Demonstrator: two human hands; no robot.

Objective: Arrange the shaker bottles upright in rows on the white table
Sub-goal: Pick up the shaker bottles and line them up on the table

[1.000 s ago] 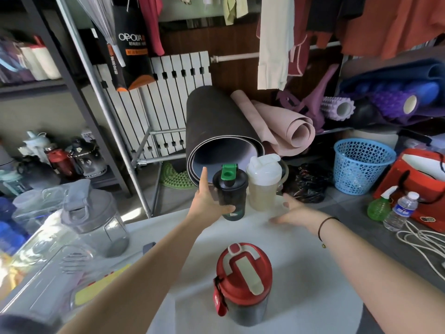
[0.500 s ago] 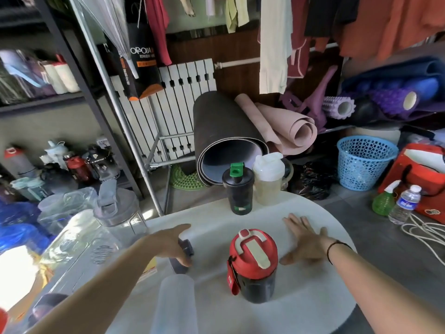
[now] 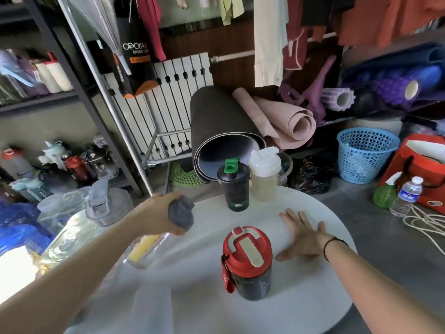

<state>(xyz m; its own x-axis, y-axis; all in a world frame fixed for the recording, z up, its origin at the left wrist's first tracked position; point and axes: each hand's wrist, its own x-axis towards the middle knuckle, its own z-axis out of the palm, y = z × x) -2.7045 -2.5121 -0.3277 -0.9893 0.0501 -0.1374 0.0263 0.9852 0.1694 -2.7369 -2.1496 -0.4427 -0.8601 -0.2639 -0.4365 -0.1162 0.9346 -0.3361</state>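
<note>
On the round white table (image 3: 301,309) three shaker bottles stand upright: a black one with a green cap (image 3: 233,186) and a cloudy white one (image 3: 264,174) side by side at the far edge, and a dark one with a red lid (image 3: 246,262) near the middle. My left hand (image 3: 160,213) grips the grey lid of a clear shaker bottle with a yellow label (image 3: 144,248), held tilted above the table's left side. My right hand (image 3: 302,235) rests flat on the table, fingers spread, right of the red-lidded bottle.
Several clear bottles with grey lids (image 3: 106,203) crowd the left edge, and a blurred clear bottle (image 3: 151,307) lies near me. More bottles sit on a low shelf (image 3: 72,162) at left. Rolled mats (image 3: 216,131), a blue basket (image 3: 366,155) and a spray bottle (image 3: 385,194) stand behind.
My left hand left the green-capped bottle, came back to the left, took a clear bottle by its grey lid and lifted it. My right hand slid nearer and lies flat.
</note>
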